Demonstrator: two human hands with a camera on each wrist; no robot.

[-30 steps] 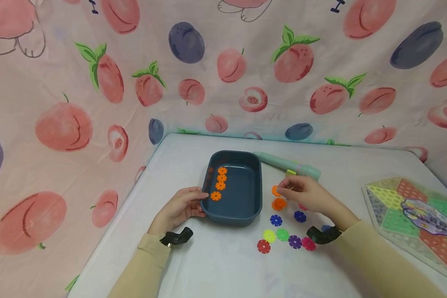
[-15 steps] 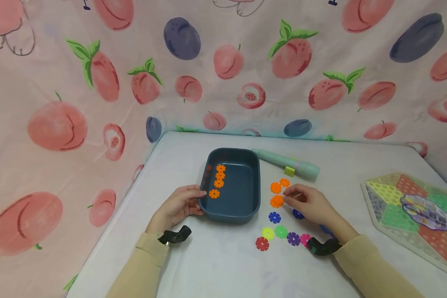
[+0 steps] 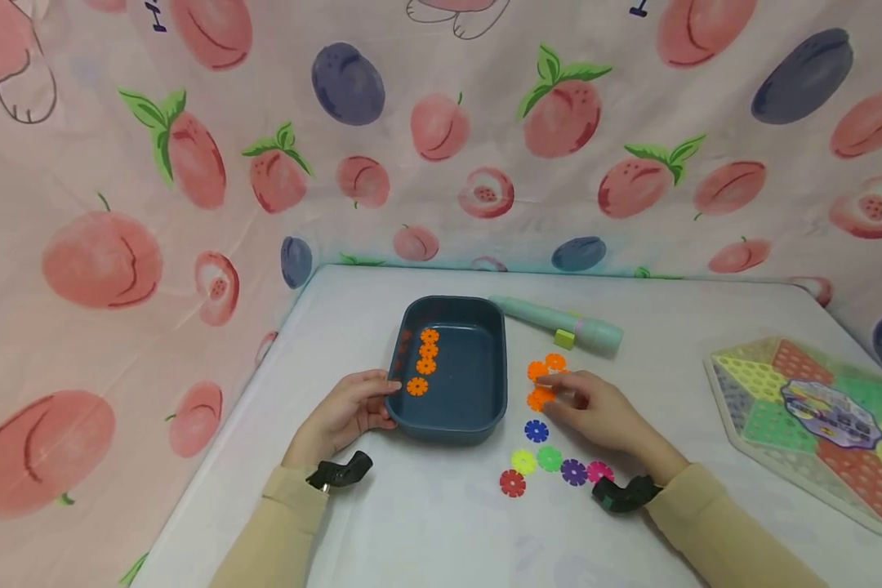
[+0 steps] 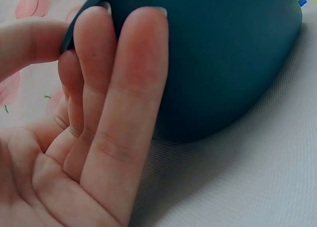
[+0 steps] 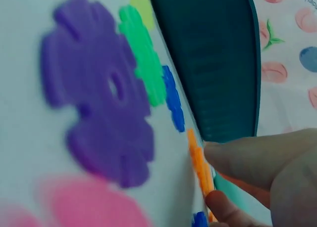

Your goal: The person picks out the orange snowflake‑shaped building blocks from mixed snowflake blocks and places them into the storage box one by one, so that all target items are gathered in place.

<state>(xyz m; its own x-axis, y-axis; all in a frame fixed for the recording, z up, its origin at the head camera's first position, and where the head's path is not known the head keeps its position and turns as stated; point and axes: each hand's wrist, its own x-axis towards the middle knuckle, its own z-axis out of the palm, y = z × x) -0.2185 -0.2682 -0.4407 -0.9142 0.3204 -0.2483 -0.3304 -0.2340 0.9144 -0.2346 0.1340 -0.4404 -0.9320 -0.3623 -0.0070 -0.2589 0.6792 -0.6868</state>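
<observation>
My left hand [image 3: 345, 412] holds the left rim of a dark blue plastic tub [image 3: 469, 380]. In the left wrist view the thumb lies over the rim and the fingers [image 4: 133, 83] rest along the outer wall. Several orange snowflake discs [image 3: 426, 366] lie in a row inside the tub, on its left side. To the right of it, my right hand [image 3: 603, 408] is over a small group of orange snowflake discs [image 3: 538, 398] on the table. Its thumb and fingertips stand apart, touching or almost touching the orange discs [image 5: 199, 162].
Blue [image 3: 536, 431], yellow [image 3: 523, 461], green [image 3: 550, 459], purple [image 3: 574, 472], pink and red discs [image 3: 513, 483] lie near the right hand. Behind stand a pale green tube [image 3: 544, 314] and a small yellow-green block [image 3: 564, 339]. A hexagonal game board [image 3: 808, 425] lies at right.
My right hand has let an orange disc rest at the back of the group and come nearer to the front, to the orange discs there. The left hand stays on the tub.
</observation>
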